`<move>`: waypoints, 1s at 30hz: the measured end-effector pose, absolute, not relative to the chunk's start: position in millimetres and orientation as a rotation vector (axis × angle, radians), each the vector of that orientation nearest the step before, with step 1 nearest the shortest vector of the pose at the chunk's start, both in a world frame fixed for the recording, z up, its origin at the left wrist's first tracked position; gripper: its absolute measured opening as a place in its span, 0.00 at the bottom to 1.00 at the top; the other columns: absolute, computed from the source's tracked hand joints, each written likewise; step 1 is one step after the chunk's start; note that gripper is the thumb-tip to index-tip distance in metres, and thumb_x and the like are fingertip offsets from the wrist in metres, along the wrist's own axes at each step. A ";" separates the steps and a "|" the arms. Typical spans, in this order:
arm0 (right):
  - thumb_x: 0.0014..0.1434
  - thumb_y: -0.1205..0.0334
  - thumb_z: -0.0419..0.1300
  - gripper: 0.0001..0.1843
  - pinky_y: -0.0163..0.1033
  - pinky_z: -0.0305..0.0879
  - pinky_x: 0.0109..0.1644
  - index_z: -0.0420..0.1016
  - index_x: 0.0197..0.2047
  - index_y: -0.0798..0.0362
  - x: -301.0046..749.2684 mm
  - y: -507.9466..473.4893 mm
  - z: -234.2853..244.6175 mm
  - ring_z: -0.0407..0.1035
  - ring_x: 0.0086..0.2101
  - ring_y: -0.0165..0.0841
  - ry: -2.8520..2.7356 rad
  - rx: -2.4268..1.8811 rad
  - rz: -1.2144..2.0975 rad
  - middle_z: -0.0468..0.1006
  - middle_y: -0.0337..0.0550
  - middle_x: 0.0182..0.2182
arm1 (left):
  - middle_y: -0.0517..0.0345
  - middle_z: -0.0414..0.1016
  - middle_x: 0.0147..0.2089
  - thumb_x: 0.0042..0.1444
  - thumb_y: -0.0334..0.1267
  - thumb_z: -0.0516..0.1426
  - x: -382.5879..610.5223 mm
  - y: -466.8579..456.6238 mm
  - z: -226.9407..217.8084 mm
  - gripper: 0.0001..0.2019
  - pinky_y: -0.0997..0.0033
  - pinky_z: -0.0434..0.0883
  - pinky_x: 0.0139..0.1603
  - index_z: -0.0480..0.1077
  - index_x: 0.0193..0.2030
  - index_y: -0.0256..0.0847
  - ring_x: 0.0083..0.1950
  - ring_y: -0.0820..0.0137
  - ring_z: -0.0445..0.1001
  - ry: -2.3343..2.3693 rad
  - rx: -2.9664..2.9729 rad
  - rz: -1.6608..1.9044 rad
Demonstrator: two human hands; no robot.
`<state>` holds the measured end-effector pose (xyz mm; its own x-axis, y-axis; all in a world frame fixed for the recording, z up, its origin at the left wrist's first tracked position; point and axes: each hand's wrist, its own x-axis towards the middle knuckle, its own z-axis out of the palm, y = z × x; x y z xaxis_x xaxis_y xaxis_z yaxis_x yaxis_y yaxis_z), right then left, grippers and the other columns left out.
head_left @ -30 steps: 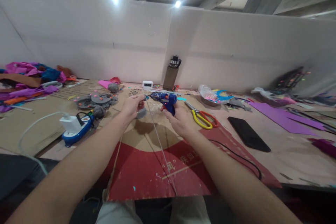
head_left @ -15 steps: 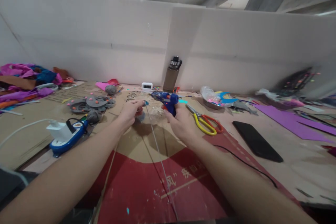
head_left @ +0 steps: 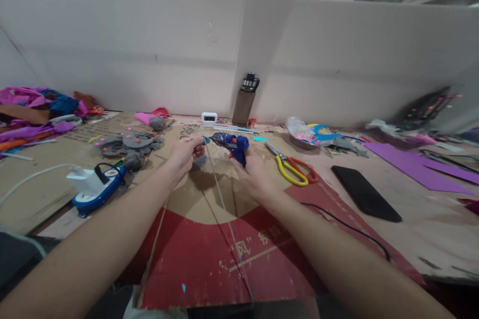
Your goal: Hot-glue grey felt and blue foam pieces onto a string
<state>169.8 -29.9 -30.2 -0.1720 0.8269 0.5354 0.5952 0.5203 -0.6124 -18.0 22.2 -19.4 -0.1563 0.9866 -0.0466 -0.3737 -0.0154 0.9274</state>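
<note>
My right hand (head_left: 253, 174) grips a blue hot glue gun (head_left: 232, 143), nozzle pointing left toward my left hand. My left hand (head_left: 185, 153) is closed, pinching a small piece with a teal bit at its fingertips, right at the nozzle. A grey fuzzy ball (head_left: 200, 161) lies just below the left hand. Both hands hover over a red and tan cardboard sheet (head_left: 209, 254). The gun's black cord (head_left: 348, 227) trails off to the right.
Yellow and orange scissors (head_left: 294, 169) and a black phone (head_left: 364, 193) lie right of the hands. A blue power strip with white charger (head_left: 95, 187) sits left, near grey felt pieces (head_left: 129, 142). A bottle (head_left: 245, 99) and white clock (head_left: 209, 118) stand by the wall.
The glue gun's nozzle has tipped left and down to meet the left hand's fingertips. The view has shifted slightly; hands stay in nearly the same place.
</note>
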 end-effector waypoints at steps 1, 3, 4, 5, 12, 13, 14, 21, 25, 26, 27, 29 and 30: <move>0.60 0.59 0.52 0.17 0.47 0.67 0.42 0.66 0.52 0.53 169.4 -30.4 -30.1 0.72 0.38 0.42 -1.873 -1.179 0.341 0.77 0.51 0.39 | 0.63 0.68 0.20 0.41 0.28 0.62 -18.0 22.4 -19.6 0.05 0.81 0.68 0.23 0.69 0.25 0.34 0.20 0.81 0.66 1.034 0.822 1.472; 0.60 0.59 0.52 0.17 0.47 0.67 0.42 0.66 0.51 0.53 169.1 -30.9 -30.7 0.72 0.38 0.42 -1.869 -1.188 0.370 0.77 0.51 0.39 | 0.63 0.69 0.20 0.41 0.28 0.62 -18.5 23.2 -20.3 0.05 0.80 0.68 0.23 0.69 0.25 0.34 0.20 0.80 0.67 1.021 0.821 1.469; 0.60 0.59 0.53 0.16 0.46 0.67 0.42 0.66 0.51 0.53 169.0 -30.8 -31.4 0.72 0.38 0.41 -1.871 -1.185 0.381 0.77 0.50 0.39 | 0.63 0.69 0.20 0.42 0.28 0.62 -18.9 23.7 -20.8 0.05 0.80 0.68 0.23 0.69 0.25 0.34 0.20 0.80 0.67 1.013 0.821 1.467; 0.60 0.60 0.53 0.16 0.46 0.67 0.42 0.66 0.51 0.52 169.0 -30.5 -32.2 0.72 0.37 0.41 -1.874 -1.177 0.387 0.77 0.50 0.39 | 0.63 0.69 0.20 0.42 0.28 0.62 -19.3 24.0 -21.2 0.05 0.81 0.68 0.23 0.69 0.25 0.34 0.20 0.80 0.67 1.005 0.822 1.466; 0.61 0.59 0.52 0.16 0.47 0.67 0.43 0.65 0.51 0.52 169.1 -28.8 -35.2 0.71 0.38 0.40 -1.895 -1.190 0.377 0.77 0.50 0.40 | 0.63 0.68 0.20 0.42 0.31 0.63 -19.5 22.4 -21.2 0.06 0.80 0.67 0.22 0.69 0.25 0.34 0.20 0.80 0.66 1.031 0.864 1.425; 0.61 0.59 0.52 0.16 0.47 0.67 0.44 0.65 0.52 0.52 169.1 -28.7 -35.4 0.71 0.39 0.41 -1.901 -1.185 0.371 0.76 0.50 0.41 | 0.63 0.68 0.20 0.42 0.31 0.63 -19.0 21.7 -20.9 0.06 0.80 0.67 0.22 0.69 0.25 0.34 0.20 0.80 0.66 1.036 0.868 1.424; 0.61 0.59 0.52 0.17 0.47 0.67 0.45 0.65 0.52 0.52 169.2 -28.5 -35.6 0.71 0.39 0.41 -1.906 -1.177 0.366 0.76 0.50 0.42 | 0.63 0.68 0.20 0.42 0.31 0.63 -18.6 21.0 -20.5 0.06 0.80 0.67 0.22 0.69 0.26 0.34 0.20 0.80 0.66 1.042 0.873 1.421; 0.60 0.60 0.51 0.17 0.47 0.67 0.45 0.65 0.52 0.53 168.9 -28.9 -35.5 0.72 0.41 0.42 -1.907 -1.193 0.341 0.76 0.51 0.43 | 0.62 0.69 0.20 0.42 0.31 0.63 -15.9 17.5 -18.6 0.06 0.79 0.67 0.23 0.69 0.25 0.34 0.20 0.79 0.67 1.056 0.888 1.404; 0.60 0.60 0.51 0.18 0.47 0.67 0.46 0.64 0.53 0.53 168.0 -30.0 -33.6 0.71 0.42 0.41 -1.918 -1.207 0.328 0.76 0.52 0.45 | 0.62 0.68 0.20 0.43 0.31 0.62 -13.9 16.7 -17.9 0.05 0.80 0.67 0.22 0.69 0.25 0.34 0.20 0.79 0.66 1.078 0.909 1.392; 0.60 0.60 0.51 0.18 0.47 0.67 0.46 0.64 0.54 0.53 167.9 -30.3 -33.4 0.72 0.42 0.41 -1.921 -1.217 0.328 0.76 0.52 0.45 | 0.62 0.68 0.20 0.44 0.31 0.62 -13.4 16.5 -17.6 0.05 0.80 0.67 0.22 0.69 0.25 0.34 0.20 0.79 0.66 1.083 0.912 1.388; 0.60 0.60 0.51 0.18 0.47 0.67 0.46 0.64 0.54 0.52 167.8 -30.5 -33.4 0.72 0.42 0.42 -1.924 -1.227 0.331 0.76 0.52 0.45 | 0.62 0.68 0.20 0.44 0.31 0.62 -13.0 16.2 -17.2 0.05 0.79 0.67 0.22 0.69 0.25 0.34 0.20 0.79 0.66 1.087 0.912 1.385; 0.60 0.60 0.51 0.18 0.47 0.67 0.46 0.64 0.54 0.52 167.7 -30.7 -33.5 0.72 0.41 0.42 -1.923 -1.241 0.337 0.76 0.51 0.44 | 0.62 0.68 0.20 0.44 0.31 0.62 -12.5 15.7 -16.2 0.04 0.79 0.67 0.23 0.70 0.25 0.34 0.20 0.79 0.66 1.091 0.910 1.386; 0.60 0.61 0.51 0.18 0.47 0.67 0.46 0.64 0.54 0.52 167.8 -30.7 -33.7 0.72 0.41 0.42 -1.923 -1.238 0.338 0.76 0.51 0.44 | 0.61 0.68 0.20 0.44 0.30 0.61 -12.5 15.5 -15.6 0.04 0.79 0.67 0.23 0.70 0.25 0.34 0.20 0.79 0.66 1.093 0.908 1.390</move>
<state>167.8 -30.7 -33.7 -0.1951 0.8539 0.4826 0.6381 0.4841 -0.5987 -12.5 15.5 -15.6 -0.1113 0.9923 -0.0539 -0.2862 0.0199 0.9580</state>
